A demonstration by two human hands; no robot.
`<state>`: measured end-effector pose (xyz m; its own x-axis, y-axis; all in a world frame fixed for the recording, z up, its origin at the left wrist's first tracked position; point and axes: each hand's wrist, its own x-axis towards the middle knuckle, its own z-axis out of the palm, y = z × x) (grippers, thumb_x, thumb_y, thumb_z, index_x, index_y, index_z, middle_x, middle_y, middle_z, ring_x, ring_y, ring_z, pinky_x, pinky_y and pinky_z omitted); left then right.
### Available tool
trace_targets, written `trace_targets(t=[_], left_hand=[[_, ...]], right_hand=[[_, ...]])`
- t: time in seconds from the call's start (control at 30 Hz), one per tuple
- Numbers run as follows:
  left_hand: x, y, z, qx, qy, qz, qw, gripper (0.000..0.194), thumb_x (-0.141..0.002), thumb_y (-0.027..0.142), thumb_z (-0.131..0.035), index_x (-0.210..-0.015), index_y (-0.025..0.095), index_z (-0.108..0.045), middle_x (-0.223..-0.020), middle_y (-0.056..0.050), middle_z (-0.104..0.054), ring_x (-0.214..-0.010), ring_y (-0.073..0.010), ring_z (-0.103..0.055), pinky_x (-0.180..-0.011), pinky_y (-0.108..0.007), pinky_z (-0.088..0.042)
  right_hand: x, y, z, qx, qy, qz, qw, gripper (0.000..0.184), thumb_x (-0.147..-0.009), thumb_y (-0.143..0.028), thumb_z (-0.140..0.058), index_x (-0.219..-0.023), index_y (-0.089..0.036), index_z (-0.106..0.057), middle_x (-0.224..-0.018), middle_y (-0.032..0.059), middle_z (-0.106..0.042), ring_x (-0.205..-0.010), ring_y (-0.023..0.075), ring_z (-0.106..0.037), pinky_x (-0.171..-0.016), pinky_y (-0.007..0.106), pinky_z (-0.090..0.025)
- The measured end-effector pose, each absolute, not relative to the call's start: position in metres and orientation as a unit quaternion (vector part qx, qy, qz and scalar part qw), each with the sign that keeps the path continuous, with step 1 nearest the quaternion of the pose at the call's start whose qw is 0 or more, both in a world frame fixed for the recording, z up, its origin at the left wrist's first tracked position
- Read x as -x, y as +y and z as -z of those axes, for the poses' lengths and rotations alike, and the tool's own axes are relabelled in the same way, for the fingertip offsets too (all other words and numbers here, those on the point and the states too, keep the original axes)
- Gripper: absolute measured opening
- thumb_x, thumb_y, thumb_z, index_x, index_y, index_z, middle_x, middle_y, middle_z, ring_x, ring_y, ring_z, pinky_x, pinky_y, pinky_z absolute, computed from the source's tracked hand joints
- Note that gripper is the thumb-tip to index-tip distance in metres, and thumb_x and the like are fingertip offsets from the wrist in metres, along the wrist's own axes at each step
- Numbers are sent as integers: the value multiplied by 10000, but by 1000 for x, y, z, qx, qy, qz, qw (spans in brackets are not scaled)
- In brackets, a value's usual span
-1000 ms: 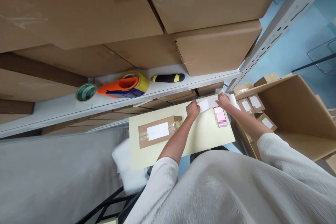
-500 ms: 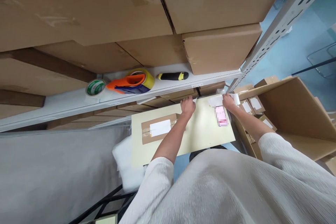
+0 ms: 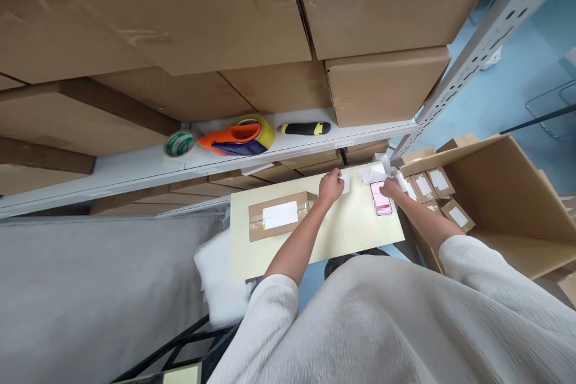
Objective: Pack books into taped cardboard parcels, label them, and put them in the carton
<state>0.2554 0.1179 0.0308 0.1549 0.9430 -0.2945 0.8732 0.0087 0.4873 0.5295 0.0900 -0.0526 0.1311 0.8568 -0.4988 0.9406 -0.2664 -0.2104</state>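
My left hand (image 3: 331, 187) is closed, pinching a small white paper label (image 3: 344, 183) just above the cream board (image 3: 351, 216). To its left lies a long cardboard box (image 3: 256, 225) with a white label (image 3: 281, 215) on its top. My right hand (image 3: 390, 188) hangs over the upper right corner of a phone (image 3: 381, 201) with a pink, partly blurred screen. Its fingers are curled, and what they hold, if anything, is hidden. White paper strips (image 3: 372, 174) lie beside the phone and behind this hand.
On the shelf (image 3: 297, 141) ahead rest a green tape roll (image 3: 180, 144), an orange tape dispenser (image 3: 238, 135) and a black-and-yellow utility knife (image 3: 305, 128). Large cartons (image 3: 387, 87) fill the shelf. At the right, an open carton (image 3: 517, 192) contains several small labelled boxes (image 3: 438, 181).
My right hand has moved down from the paper strips to the phone's corner. My left hand has shifted slightly right, and more of its white label shows. The view has also shifted slightly.
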Motion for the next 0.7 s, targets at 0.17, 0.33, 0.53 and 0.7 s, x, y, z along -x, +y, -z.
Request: trace_targets(t=[0.17,0.33,0.53,0.7], left_hand=[[-258,113,-33,-702,638,-76,307,291,-953,93,-525,-1131,269,-673,-1164,-79,-775,-1066,-284,-707,-884,-368,-493],[-256,107,-35,-683,629,-126,351,279,-912,80,-558,-1076,273,-676,-1046,-47,-770,-988,-261,-700,-836,-350,-481],[-236,100,-39,-558,645,-279,440,137,-827,143,-645,-911,245,-681,-841,4,-728,-829,-192,-677,-783,-300,-501],[-200,87,-47,-406,638,-402,517,60,-820,266,-695,-859,221,-695,-779,-15,-724,-764,-179,-696,-787,-316,-559]], right_hand=[[-510,85,22,-720,560,361,194,484,-994,-183,-575,-1456,-40,-610,-1388,312,-683,-1257,363,-709,-956,395,-591],[-495,87,-1,-680,629,349,144,417,-1040,-256,-587,-1434,-133,-647,-1420,243,-689,-1297,368,-687,-1014,426,-560],[-458,78,-8,-614,702,361,-3,794,-873,-463,-854,-1555,-243,-512,-1566,161,-577,-1311,340,-658,-1011,407,-552],[-411,66,-9,-616,697,348,-114,722,-850,-533,-841,-1429,-254,-511,-1476,131,-575,-1223,308,-662,-886,396,-565]])
